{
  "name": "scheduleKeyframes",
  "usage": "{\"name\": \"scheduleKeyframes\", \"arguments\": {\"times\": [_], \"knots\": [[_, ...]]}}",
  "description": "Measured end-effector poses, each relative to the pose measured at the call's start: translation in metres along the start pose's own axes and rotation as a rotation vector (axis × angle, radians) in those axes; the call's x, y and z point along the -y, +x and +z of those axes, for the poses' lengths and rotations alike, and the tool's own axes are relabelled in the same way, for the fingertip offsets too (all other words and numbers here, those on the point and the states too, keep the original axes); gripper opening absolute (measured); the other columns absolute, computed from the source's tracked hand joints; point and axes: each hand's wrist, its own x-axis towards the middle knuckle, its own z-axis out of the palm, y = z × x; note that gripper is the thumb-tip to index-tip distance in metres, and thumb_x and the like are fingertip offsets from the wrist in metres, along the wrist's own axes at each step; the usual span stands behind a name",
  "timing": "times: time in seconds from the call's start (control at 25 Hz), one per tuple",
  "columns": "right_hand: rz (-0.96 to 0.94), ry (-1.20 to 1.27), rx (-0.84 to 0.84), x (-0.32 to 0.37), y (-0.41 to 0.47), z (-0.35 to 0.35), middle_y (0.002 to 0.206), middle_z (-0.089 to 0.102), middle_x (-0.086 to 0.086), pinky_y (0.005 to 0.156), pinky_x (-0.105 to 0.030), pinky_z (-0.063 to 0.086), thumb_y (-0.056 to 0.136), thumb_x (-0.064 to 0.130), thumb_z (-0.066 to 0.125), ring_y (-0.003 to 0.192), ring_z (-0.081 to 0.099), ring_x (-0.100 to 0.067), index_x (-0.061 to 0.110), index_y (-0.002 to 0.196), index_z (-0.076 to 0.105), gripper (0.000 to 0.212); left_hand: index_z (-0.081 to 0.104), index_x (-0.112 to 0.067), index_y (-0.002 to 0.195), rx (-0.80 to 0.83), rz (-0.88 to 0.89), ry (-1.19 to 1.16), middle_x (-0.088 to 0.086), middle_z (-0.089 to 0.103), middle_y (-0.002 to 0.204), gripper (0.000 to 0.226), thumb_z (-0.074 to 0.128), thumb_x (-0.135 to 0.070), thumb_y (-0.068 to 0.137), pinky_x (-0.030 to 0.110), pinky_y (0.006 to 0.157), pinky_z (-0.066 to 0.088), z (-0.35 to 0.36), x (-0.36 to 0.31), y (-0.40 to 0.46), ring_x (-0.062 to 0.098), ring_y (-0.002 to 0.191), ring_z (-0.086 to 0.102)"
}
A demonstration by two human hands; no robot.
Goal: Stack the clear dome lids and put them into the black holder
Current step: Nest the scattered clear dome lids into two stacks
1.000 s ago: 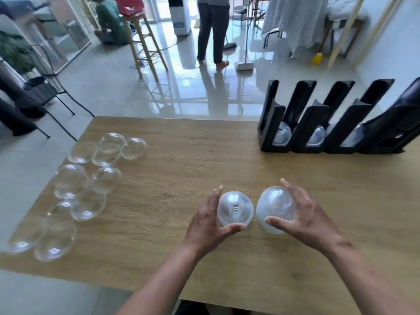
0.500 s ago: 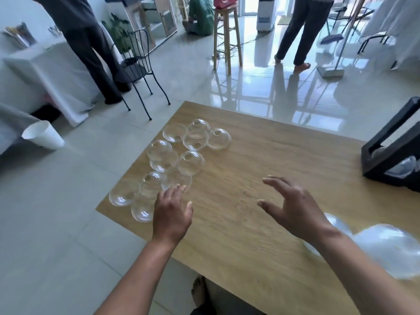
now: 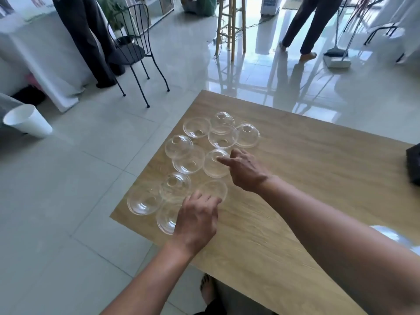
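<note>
Low centre, my left hand (image 3: 197,220) spreads relaxed fingers over the nearest dome lids (image 3: 169,218), gripping nothing. Just above, my right hand (image 3: 244,170) touches a lid (image 3: 213,165) with straight fingertips. I should pinch rims gently; they nest easily.

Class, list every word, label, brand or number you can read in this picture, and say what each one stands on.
Nothing here reads clearly.
White appliance at the far top, blue label: too blurred to read.
Clear dome lids on the wooden table: no print visible.
White paper cup on the floor: no print visible.
</note>
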Motion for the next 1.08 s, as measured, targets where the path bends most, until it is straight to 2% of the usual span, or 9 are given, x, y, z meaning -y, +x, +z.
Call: {"name": "scheduleKeyframes", "arguments": {"times": [0.12,0.24,0.36,0.52,0.64,0.72,0.8,0.92,1.08], "knots": [[0.071,0.058,-0.020,-0.016,-0.036,0.002,0.109,0.059,-0.006,0.088,-0.043,0.051,0.095,0.021,0.060,0.107,0.058,-0.031,0.036,0.139,0.059,0.047,0.072,-0.032,0.107,0.035,-0.235,-0.516,-0.014,0.072,0.085,0.020,0.067,-0.025,0.089,0.019,0.072,0.050,-0.010,-0.002,-0.001,0.004,0.082,0.065],[0.173,0.054,-0.116,-0.033,-0.098,0.001,0.100,0.061,-0.006,0.074,-0.039,0.053,0.090,0.021,0.072,0.095,0.063,-0.031,0.030,0.131,0.068,0.042,0.073,-0.022,0.108,0.141,-0.558,-1.061,-0.003,0.077,0.083,0.022,0.071,-0.011,0.089,0.025,0.070,0.057,0.001,-0.005,0.018,0.008,0.073,0.070],[0.343,0.040,-0.149,-0.044,-0.146,-0.004,0.103,0.064,-0.003,0.069,-0.034,0.051,0.087,0.025,0.076,0.092,0.065,-0.027,0.029,0.130,0.069,0.044,0.067,-0.004,0.116,0.272,-0.728,-1.218,0.005,0.075,0.081,0.026,0.067,0.002,0.091,0.030,0.064,0.057,0.022,-0.008,0.036,0.016,0.069,0.066],[0.476,0.031,-0.190,-0.053,-0.169,-0.007,0.123,0.062,-0.006,0.077,-0.037,0.055,0.083,0.029,0.080,0.110,0.062,-0.027,0.026,0.131,0.067,0.050,0.065,-0.006,0.122,0.265,-0.629,-1.026,0.004,0.073,0.092,0.030,0.067,-0.002,0.092,0.040,0.078,0.061,0.044,-0.009,0.034,0.017,0.077,0.070],[0.538,0.044,-0.118,-0.061,-0.163,-0.008,0.156,0.041,-0.010,0.103,-0.042,0.049,0.076,0.034,0.084,0.139,0.043,-0.031,0.029,0.150,0.046,0.083,0.062,-0.016,0.131,0.204,-0.348,-0.649,-0.003,0.068,0.114,0.044,0.070,-0.013,0.088,0.031,0.091,0.055,0.049,-0.017,0.021,0.013,0.100,0.066],[0.563,0.077,0.005,-0.065,-0.149,-0.011,0.166,0.026,-0.008,0.115,-0.045,0.038,0.073,0.040,0.084,0.149,0.028,-0.032,0.034,0.158,0.028,0.102,0.053,-0.018,0.142,0.161,-0.244,-0.538,-0.002,0.060,0.132,0.062,0.072,-0.020,0.083,0.035,0.103,0.048,0.051,-0.023,0.017,0.018,0.119,0.056],[0.562,0.087,0.133,-0.068,-0.136,-0.013,0.166,0.025,-0.006,0.117,-0.048,0.035,0.072,0.044,0.084,0.149,0.024,-0.031,0.037,0.160,0.019,0.110,0.039,-0.019,0.152,0.190,-0.149,-0.475,-0.003,0.049,0.148,0.085,0.078,-0.035,0.078,0.038,0.112,0.040,0.057,-0.030,0.018,0.020,0.134,0.043],[0.562,0.071,0.213,-0.071,-0.132,-0.011,0.154,0.041,-0.004,0.110,-0.045,0.042,0.071,0.047,0.084,0.140,0.035,-0.028,0.037,0.157,0.025,0.105,0.021,-0.022,0.158,0.271,0.007,-0.242,-0.001,0.035,0.160,0.108,0.078,-0.058,0.074,0.041,0.118,0.031,0.071,-0.046,0.024,0.022,0.144,0.033],[0.557,0.106,0.128,-0.075,-0.147,-0.033,0.143,0.047,-0.007,0.104,-0.042,0.047,0.069,0.047,0.084,0.133,0.042,-0.027,0.034,0.152,0.034,0.098,0.034,-0.020,0.153,0.176,0.002,-0.107,0.001,0.052,0.147,0.102,0.078,-0.061,0.070,0.039,0.106,0.038,0.081,-0.057,0.022,0.022,0.133,0.045]]}}
